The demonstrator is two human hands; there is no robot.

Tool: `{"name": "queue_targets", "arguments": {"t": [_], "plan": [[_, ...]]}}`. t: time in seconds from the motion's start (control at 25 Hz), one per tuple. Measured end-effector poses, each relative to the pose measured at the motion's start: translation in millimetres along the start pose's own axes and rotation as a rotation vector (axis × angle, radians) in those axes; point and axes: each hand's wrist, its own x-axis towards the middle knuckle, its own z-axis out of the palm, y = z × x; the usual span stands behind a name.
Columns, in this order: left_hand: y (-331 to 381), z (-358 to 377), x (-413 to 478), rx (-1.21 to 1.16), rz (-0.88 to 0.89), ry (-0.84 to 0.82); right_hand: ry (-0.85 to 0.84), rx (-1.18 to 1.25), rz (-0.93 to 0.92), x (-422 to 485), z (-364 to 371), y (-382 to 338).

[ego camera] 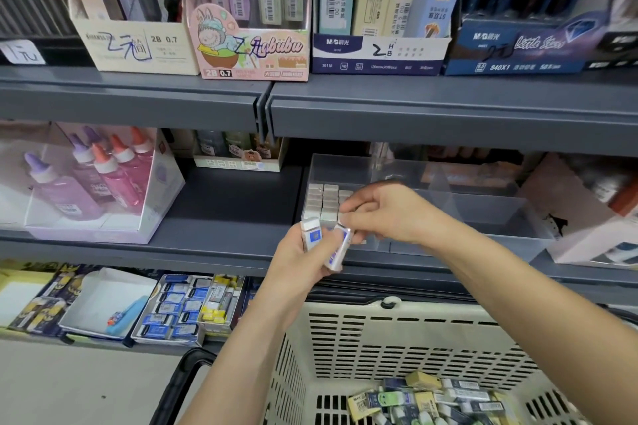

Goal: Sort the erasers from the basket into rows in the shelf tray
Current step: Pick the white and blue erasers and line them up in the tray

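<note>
A grey shelf [224,210] carries the clear tray [483,214], with a few rows of erasers [322,200] at its left end. The left hand [300,262] grips a small stack [312,238]. The right hand [386,214] pinches an eraser [340,248] beside it. The basket [345,338] holds many more, so most sorting seems left.

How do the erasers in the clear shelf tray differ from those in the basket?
The tray erasers stand packed in neat rows; the basket erasers lie jumbled. The tray erasers all look alike, pale; the basket erasers mix yellow, green and blue wrappers. Both are small blocks.
</note>
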Motion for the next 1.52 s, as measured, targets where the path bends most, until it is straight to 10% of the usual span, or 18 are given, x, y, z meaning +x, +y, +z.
{"name": "queue_targets", "arguments": {"t": [0.24, 0.48, 1.52], "plan": [[1, 0, 1, -0.007, 0.061, 0.069, -0.017, 0.117, 0.017, -4, -6, 6], [10, 0, 7, -0.258, -0.069, 0.121, 0.403, -0.253, -0.048, 39, -43, 7], [13, 2, 4, -0.221, -0.080, 0.176, 0.361, -0.624, -0.080, 61, 1, 31]]}}
